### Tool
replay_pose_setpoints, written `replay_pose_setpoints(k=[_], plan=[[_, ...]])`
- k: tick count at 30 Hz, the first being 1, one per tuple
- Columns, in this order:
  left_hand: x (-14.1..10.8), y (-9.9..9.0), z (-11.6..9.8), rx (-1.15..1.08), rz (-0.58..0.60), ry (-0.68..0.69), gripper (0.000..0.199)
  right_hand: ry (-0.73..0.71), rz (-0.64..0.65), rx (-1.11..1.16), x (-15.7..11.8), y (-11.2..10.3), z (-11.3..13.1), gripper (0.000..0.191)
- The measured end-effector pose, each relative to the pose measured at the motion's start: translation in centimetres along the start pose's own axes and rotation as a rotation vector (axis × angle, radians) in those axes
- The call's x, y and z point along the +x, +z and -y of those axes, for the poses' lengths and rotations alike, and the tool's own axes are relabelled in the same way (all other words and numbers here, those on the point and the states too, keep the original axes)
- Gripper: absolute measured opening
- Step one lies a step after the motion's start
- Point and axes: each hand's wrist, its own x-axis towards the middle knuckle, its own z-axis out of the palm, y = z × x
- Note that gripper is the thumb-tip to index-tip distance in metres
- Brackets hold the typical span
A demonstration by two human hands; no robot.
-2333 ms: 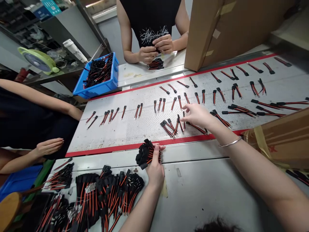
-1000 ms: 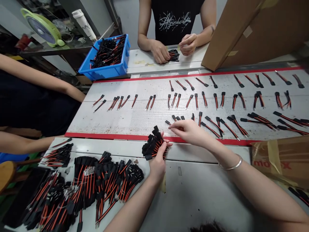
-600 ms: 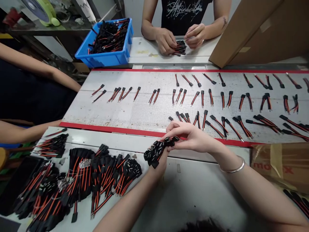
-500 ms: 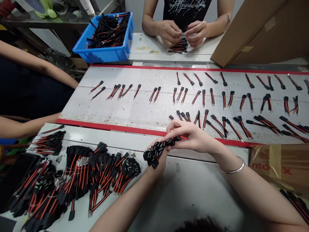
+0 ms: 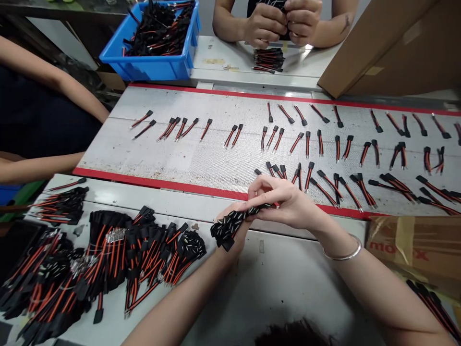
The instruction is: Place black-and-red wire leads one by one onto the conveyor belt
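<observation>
A bundle of red-and-black wire leads with black connectors [image 5: 228, 227] sits clamped in the left hand [image 5: 234, 235] above the white worktop [image 5: 273, 283], its far end pinched by the right hand [image 5: 283, 202], beside a red-edged perforated metal belt [image 5: 187, 154].

Counting live from my station: my left hand [image 5: 230, 212] and right hand [image 5: 284, 202] are on one bundle of wire leads [image 5: 230, 228], with one silver bangle [image 5: 342, 255] at the right wrist. Top centre, a co-worker's two hands [image 5: 273, 24]. Far left, another person's two arms [image 5: 39, 168]. Upper left, one blue crate [image 5: 151, 69]. Upper right, one cardboard box [image 5: 382, 48]; lower right, one more [image 5: 406, 250].
</observation>
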Motion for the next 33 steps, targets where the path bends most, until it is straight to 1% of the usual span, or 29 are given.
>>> replay_pose_setpoints(k=[3,5,7,12,18,22,27,33], plan=[[0.13,-0.12,-0.40,-0.074,0.003,0.054,0.025,-0.042,-0.026,-0.070,0.05,0.14,0.20,0.019],[0.15,-0.16,-0.43,-0.101,-0.011,0.065,0.023,-0.063,-0.039,-0.095,0.06,0.25,0.27,0.019],[0.15,-0.15,-0.32,-0.122,0.001,0.073,0.022,-0.090,-0.050,-0.121,0.06,0.42,0.32,0.020],[0.12,-0.16,0.00,-0.187,0.010,0.077,0.023,-0.140,-0.067,-0.185,0.05,0.87,0.61,0.030],[0.08,-0.34,-0.38,-0.185,0.070,-0.002,0.022,-0.104,-0.063,-0.172,0.04,0.84,0.64,0.029],[0.06,-0.31,-0.46,-0.165,0.065,-0.001,0.019,-0.083,-0.059,-0.148,0.00,0.74,0.56,0.027],[-0.06,-0.21,-0.23,-0.177,0.068,-0.016,0.021,-0.065,-0.053,-0.147,0.03,0.73,0.69,0.025],[0.12,-0.32,-0.78,-0.152,0.078,-0.010,0.022,-0.080,-0.062,-0.129,0.14,0.65,0.60,0.017]])
